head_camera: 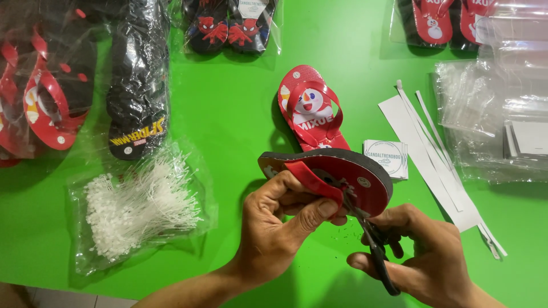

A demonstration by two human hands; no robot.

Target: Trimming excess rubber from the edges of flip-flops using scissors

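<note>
My left hand (279, 217) grips a small red flip-flop (365, 185) with a black sole, tilted on its side, thumb pressing on its red strap. My right hand (425, 256) holds black scissors (374, 245) whose tips touch the strap near the sandal's middle. A matching red flip-flop (308, 108) with a snowman picture lies flat on the green table (228, 108) just beyond.
A clear bag of white plastic tag fasteners (137, 208) lies at left. A stack of round-print labels (386, 158), white paper strips (434, 154) and clear bags (491, 114) lie at right. Bagged sandals (137, 85) line the far edge and the left side.
</note>
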